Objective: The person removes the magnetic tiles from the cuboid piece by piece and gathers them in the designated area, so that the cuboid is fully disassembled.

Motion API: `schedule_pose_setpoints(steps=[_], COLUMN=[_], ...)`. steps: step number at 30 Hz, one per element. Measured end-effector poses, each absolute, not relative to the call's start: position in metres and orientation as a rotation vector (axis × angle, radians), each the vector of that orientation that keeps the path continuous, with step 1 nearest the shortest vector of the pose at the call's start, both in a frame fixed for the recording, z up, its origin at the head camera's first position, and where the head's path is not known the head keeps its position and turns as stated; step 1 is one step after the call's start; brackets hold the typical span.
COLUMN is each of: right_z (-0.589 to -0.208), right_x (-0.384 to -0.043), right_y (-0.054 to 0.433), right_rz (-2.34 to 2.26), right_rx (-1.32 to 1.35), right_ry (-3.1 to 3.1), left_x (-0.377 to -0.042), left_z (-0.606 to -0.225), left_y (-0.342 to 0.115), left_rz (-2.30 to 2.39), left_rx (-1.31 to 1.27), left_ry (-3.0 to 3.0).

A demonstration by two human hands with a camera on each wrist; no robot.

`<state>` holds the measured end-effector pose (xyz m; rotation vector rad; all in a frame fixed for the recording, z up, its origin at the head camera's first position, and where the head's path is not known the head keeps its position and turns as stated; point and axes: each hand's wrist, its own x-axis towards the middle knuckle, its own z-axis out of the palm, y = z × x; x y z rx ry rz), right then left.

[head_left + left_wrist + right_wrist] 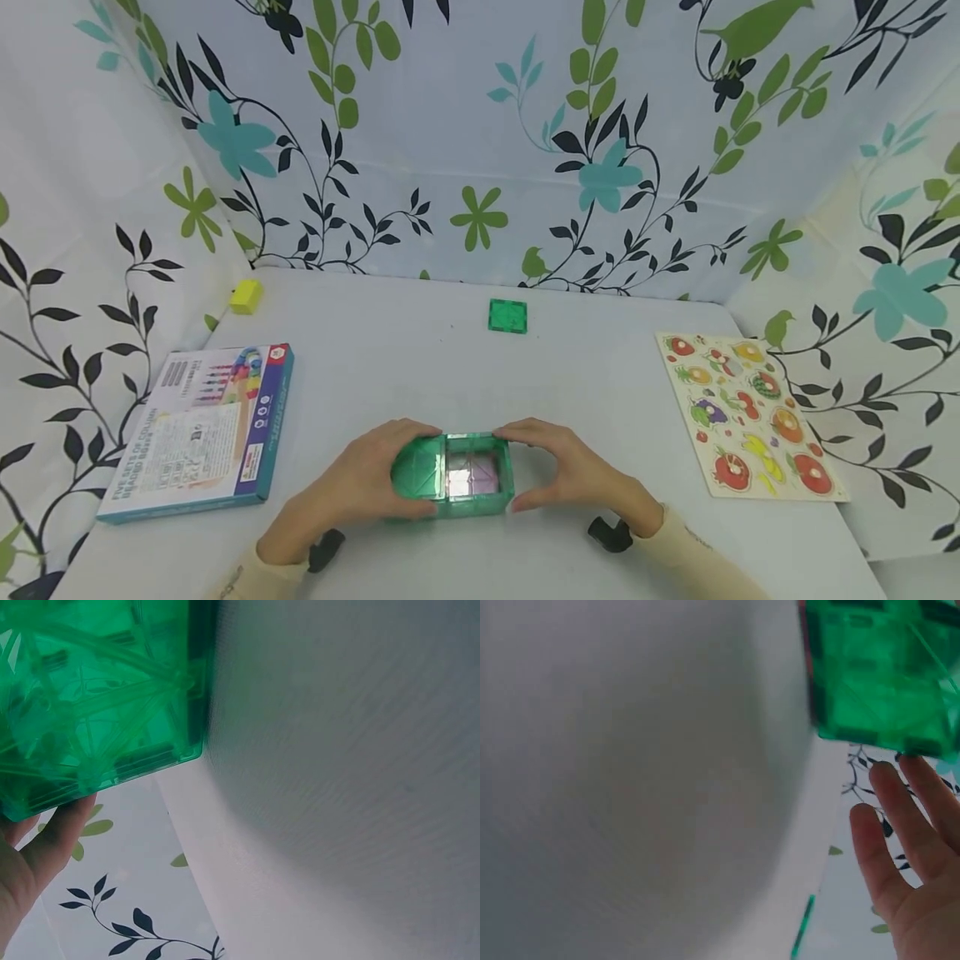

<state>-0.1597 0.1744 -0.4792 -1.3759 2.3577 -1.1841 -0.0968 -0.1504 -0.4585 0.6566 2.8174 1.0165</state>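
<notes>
A low box of see-through green magnetic tiles (472, 506) stands on the table in front of me. A tile covers its left half; the right half is open on top, with a pinkish, shiny floor inside. My left hand (367, 471) holds the box's left end, thumb at the front and fingers at the back. In the left wrist view, fingers (56, 836) touch the green wall (97, 697). At the box's right end is my right hand (573, 471), its fingertips at the back corner and thumb by the front corner. Its fingers look fairly straight in the right wrist view.
A loose green tile (507, 317) lies farther back on the table (375, 367). At left are a flat boxed set (195, 425) and a yellow block (246, 297). A fruit picture board (750, 417) lies at right. Patterned cloth (450, 125) hangs behind.
</notes>
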Motion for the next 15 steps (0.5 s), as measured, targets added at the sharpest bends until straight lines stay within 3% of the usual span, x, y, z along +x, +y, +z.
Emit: schedule_pose_setpoints(steps=[15], right_z=[-0.496], right_x=[-0.152], right_y=[0.173], right_rz=[-1.223], right_rx=[-1.461], right_ry=[2.507], left_x=[-0.098], left_z=[-0.46], left_y=[-0.151], left_rz=[1.017], left_rx=[0.676], left_ry=[2.827])
